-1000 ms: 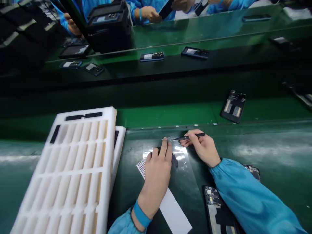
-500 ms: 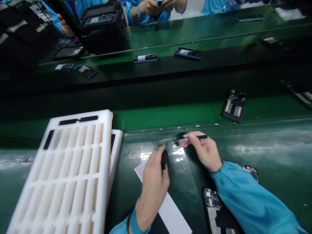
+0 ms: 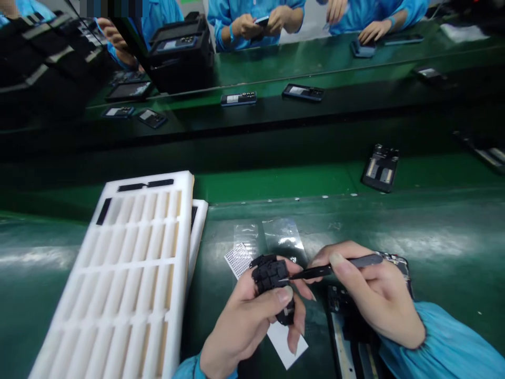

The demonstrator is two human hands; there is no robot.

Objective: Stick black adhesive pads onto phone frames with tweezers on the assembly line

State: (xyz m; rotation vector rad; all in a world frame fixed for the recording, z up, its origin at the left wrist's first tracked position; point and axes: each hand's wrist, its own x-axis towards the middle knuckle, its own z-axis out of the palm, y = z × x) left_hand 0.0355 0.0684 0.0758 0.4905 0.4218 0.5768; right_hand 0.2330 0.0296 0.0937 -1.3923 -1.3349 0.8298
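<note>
My left hand [image 3: 244, 321] is closed around black moulded plastic phone parts [image 3: 271, 275], which look like several pieces bunched together. My right hand [image 3: 374, 295] grips black tweezers [image 3: 315, 272], and their tip meets the edge of the parts. Under my right forearm lies an opened phone [image 3: 337, 326], partly hidden, with another opened phone [image 3: 403, 266] behind my wrist. Beneath my left hand is a white sheet [image 3: 286, 347] with a dotted end [image 3: 239, 260]. Clear plastic film [image 3: 282, 231] lies just beyond.
White foam trays [image 3: 185, 210] with slots are stacked on the left. Another opened phone [image 3: 381, 168] lies on the green strip ahead. Phones [image 3: 239, 98] rest along a raised ledge. Co-workers' hands [image 3: 278, 20] handle phones across the bench, near a black bin [image 3: 181, 68].
My left hand has turned palm-up, bringing the black parts into view. My right hand has moved from the clear film towards me, its tweezers now at the parts. A co-worker's hand now rests on a phone.
</note>
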